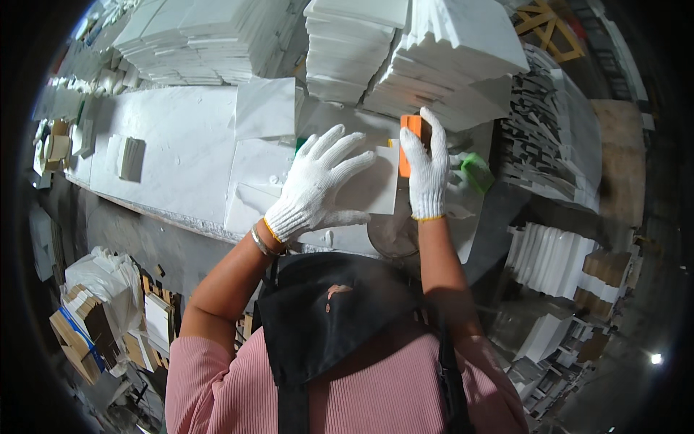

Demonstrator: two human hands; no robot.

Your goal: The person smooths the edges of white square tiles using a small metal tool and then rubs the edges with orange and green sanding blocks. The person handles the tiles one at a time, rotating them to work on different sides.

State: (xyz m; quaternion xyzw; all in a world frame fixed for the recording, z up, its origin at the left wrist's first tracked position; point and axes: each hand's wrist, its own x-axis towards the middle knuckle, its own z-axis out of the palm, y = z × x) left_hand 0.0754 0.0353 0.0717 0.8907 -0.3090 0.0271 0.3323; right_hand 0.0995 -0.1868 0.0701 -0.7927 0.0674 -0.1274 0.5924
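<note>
A white marble tile (379, 184) lies on the work table in front of me. My left hand (312, 177), in a white knitted glove, rests flat across it with fingers spread, holding nothing. My right hand (428, 163), gloved the same way, grips an orange block-shaped tool (409, 148) between thumb and fingers. The block stands at the tile's right edge; whether it touches the edge I cannot tell. Its far side is hidden by my fingers. Beyond my left hand sits another marble tile (265, 108), and something small and green peeks out beside the fingers.
Tall stacks of marble tiles (354, 50) line the table's far side. A green cloth-like item (477, 172) lies right of my right hand. A round grey disc (392, 237) is near the front edge. Small tiles (126, 158) stand at left; stacked pieces (549, 257) are at right.
</note>
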